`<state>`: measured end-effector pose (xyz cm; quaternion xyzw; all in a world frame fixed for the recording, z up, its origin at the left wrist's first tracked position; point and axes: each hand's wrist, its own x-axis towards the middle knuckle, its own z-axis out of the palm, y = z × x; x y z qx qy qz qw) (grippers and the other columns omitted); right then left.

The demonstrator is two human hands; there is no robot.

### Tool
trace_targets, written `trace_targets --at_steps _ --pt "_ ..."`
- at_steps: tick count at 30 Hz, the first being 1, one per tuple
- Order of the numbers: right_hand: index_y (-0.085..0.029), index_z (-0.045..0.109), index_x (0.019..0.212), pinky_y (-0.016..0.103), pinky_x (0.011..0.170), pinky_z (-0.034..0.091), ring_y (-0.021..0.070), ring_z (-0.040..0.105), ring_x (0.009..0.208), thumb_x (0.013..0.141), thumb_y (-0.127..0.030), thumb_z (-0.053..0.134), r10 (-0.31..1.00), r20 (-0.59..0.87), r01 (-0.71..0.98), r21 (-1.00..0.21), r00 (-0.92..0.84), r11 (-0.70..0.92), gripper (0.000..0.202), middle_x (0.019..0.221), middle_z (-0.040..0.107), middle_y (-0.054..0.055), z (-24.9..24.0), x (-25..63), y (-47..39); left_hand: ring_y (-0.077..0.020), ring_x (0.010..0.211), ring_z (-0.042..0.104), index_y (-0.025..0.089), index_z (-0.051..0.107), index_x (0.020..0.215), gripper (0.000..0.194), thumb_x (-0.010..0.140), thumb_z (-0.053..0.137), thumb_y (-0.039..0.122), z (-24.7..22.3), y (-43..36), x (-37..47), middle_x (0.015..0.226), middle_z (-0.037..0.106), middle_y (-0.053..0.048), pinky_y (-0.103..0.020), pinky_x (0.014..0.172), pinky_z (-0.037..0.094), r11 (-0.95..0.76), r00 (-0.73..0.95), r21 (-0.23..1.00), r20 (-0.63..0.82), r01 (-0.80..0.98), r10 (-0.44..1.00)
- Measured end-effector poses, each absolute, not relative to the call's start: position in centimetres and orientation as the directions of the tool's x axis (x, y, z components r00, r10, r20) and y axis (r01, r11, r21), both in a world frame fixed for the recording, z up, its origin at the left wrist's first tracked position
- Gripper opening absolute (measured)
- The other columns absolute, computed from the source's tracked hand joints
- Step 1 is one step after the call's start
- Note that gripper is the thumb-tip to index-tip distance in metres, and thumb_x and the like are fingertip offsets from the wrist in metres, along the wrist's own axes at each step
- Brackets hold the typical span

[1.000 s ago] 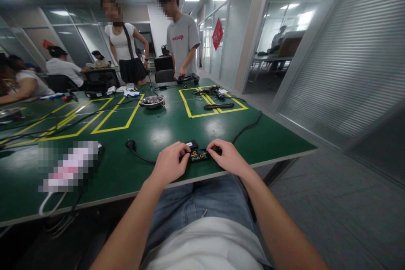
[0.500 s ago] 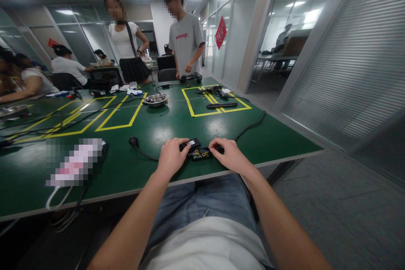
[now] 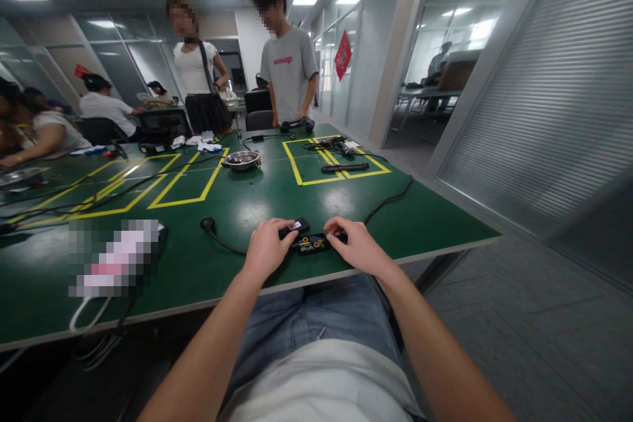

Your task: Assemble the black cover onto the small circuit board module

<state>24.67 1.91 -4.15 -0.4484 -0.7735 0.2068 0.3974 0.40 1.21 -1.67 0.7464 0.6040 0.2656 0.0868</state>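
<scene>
An opened black case (image 3: 313, 244) with a circuit board and copper-coloured coils inside lies near the front edge of the green table (image 3: 277, 194). Just behind its left part is a black cover (image 3: 299, 225) with a pale label. My left hand (image 3: 270, 244) has its thumb and fingers closed on the left end of that cover. At the right end of the case, my right hand (image 3: 352, 241) is curled with thumb and fingertips close together; what it pinches there is hidden. A black cable (image 3: 390, 201) runs away behind my right hand, and another leads left to a black plug (image 3: 208, 225).
A metal bowl (image 3: 242, 160) stands mid-table. Farther right, yellow tape surrounds a black bar (image 3: 345, 167) and tangled cables (image 3: 330, 144). A blurred pink-and-white object (image 3: 121, 257) lies at left. Two people stand behind the table; others sit at left.
The view has shifted slightly. My right thumb and fingers have moved a little at the case's right end. The standing person in grey has lowered a hand.
</scene>
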Motion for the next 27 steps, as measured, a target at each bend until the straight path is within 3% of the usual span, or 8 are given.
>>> trace_targets --at_steps 5,8,11,19,27 --pt "-0.024 0.071 0.105 0.039 0.089 0.053 0.0231 0.075 0.090 0.091 -0.020 0.061 0.860 0.430 0.520 -0.685 -0.276 0.510 0.018 0.092 0.078 0.003 -4.3 24.8 1.9 -0.0297 0.118 0.073 0.020 0.082 0.125 0.026 0.102 0.072 0.023 -1.5 0.6 0.3 0.123 0.081 -0.012 -0.045 0.108 0.058 -0.382 0.152 0.491 0.444 0.783 0.883" --pt "-0.025 0.069 0.110 0.038 0.089 0.053 0.0230 0.074 0.090 0.089 -0.018 0.060 0.862 0.425 0.505 -0.699 -0.278 0.507 0.024 0.091 0.077 0.002 -4.3 24.9 2.0 -0.0259 0.116 0.073 0.024 0.081 0.128 0.027 0.105 0.069 0.026 -1.4 0.0 0.2 0.124 0.080 -0.009 -0.040 0.107 0.058 -0.566 0.317 0.472 0.508 0.676 0.801" --pt "-0.025 0.068 0.113 0.038 0.091 0.053 0.0225 0.074 0.092 0.083 -0.013 0.059 0.865 0.413 0.494 -0.710 -0.286 0.502 0.033 0.091 0.077 0.001 -4.2 25.0 2.0 -0.0251 0.112 0.073 0.026 0.082 0.127 0.025 0.104 0.070 0.027 -1.4 -0.4 0.3 0.120 0.080 -0.008 -0.040 0.102 0.059 -0.653 0.460 0.441 0.471 0.616 0.753" --pt "-0.026 0.069 0.111 0.038 0.093 0.054 0.0225 0.073 0.091 0.076 -0.011 0.064 0.857 0.422 0.523 -0.679 -0.296 0.515 0.038 0.092 0.077 0.000 -4.2 25.0 1.9 -0.0268 0.111 0.069 0.025 0.082 0.125 0.028 0.097 0.078 0.022 -1.7 -0.3 0.1 0.120 0.078 -0.009 -0.043 0.101 0.058 -0.673 0.507 0.422 0.447 0.607 0.737" --pt "-0.025 0.069 0.108 0.039 0.094 0.053 0.0227 0.073 0.092 0.076 -0.013 0.063 0.852 0.422 0.524 -0.672 -0.310 0.524 0.034 0.092 0.076 0.001 -4.0 25.0 1.5 -0.0279 0.107 0.069 0.026 0.081 0.122 0.029 0.094 0.079 0.021 -1.5 -0.6 0.2 0.112 0.079 -0.008 -0.043 0.097 0.056 -0.616 0.480 0.454 0.386 0.644 0.788"
